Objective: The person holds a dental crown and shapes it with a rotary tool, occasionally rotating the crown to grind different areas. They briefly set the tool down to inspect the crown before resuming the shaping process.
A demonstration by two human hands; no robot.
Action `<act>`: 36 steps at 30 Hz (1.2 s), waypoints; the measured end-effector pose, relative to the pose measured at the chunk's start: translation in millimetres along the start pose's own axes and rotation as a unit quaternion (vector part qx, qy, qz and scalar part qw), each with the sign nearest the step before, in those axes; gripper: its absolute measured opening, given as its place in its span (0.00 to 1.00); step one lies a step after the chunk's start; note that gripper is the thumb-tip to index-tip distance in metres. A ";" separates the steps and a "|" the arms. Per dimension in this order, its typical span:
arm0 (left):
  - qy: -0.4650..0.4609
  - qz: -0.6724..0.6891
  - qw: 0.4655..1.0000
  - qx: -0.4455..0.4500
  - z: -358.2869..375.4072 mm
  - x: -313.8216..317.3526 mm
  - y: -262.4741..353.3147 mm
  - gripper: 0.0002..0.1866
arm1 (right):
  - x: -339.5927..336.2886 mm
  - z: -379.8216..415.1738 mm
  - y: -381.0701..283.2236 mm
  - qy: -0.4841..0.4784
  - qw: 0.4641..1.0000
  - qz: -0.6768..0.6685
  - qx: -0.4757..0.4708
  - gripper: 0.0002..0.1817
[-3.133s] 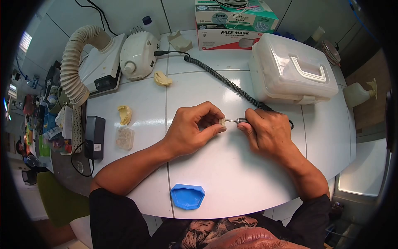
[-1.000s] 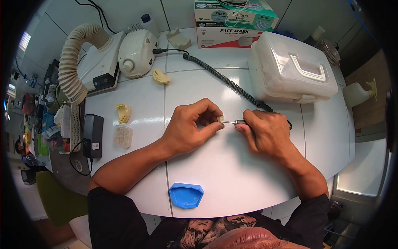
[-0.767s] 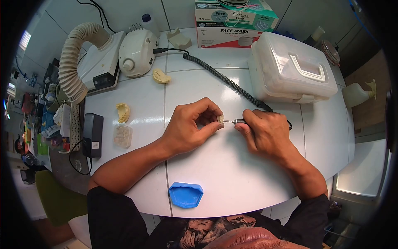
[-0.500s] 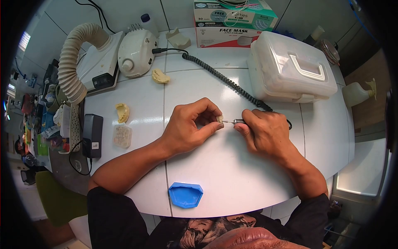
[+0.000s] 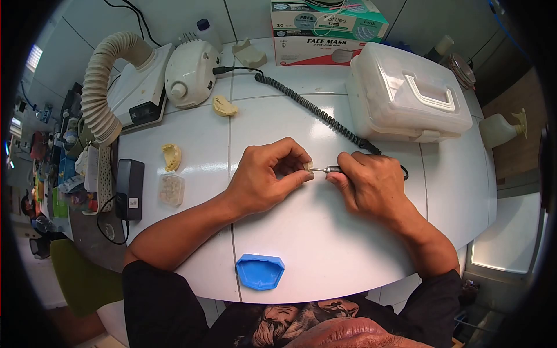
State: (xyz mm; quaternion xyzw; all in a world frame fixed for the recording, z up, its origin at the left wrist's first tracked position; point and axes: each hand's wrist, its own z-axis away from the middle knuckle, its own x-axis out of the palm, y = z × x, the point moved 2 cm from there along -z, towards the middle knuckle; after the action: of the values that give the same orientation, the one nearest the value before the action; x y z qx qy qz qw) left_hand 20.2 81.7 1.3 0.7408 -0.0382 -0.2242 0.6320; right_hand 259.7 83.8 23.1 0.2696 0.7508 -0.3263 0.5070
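Between the thumb and fingers of my left hand [image 5: 268, 177] is a small cream-coloured piece [image 5: 308, 166], perhaps a dental piece; most of it is hidden by the fingers. My right hand [image 5: 371, 182] is closed around a rotary handpiece [image 5: 334, 169], held level with its thin metal bit [image 5: 319, 170] pointing left. The bit's tip is at the small piece, and contact is hard to make out. A black coiled cord [image 5: 313, 110] runs from behind the right hand to the white control unit [image 5: 191, 75].
Yellowish dental casts [image 5: 172, 157] and a small clear box [image 5: 172, 190] lie to the left, near a black power adapter [image 5: 129, 188]. A blue mould [image 5: 260, 272] sits by the front edge. Further back stand a hose unit [image 5: 136, 104], mask boxes [image 5: 319, 49] and a translucent case [image 5: 400, 104].
Both hands stay almost where they were, with the bit still at the small piece. Only a very slight shift of the fingers shows.
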 end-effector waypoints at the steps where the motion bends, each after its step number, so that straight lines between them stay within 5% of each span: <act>1: 0.002 0.001 1.000 0.002 -0.2 -0.2 0.4 0.10 | -0.2 -0.1 0.1 -0.001 1.000 0.001 0.001 0.22; 36: 0.018 0.017 1.000 0.014 -0.1 1.4 -2.4 0.09 | -2.1 -0.4 -0.4 -0.002 1.000 0.000 0.008 0.21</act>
State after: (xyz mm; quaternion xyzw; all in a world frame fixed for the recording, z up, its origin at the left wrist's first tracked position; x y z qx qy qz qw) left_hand 20.9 81.7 -1.4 0.7525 -0.0426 -0.1998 0.6261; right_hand 259.9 83.6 25.3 0.2728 0.7470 -0.3329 0.5068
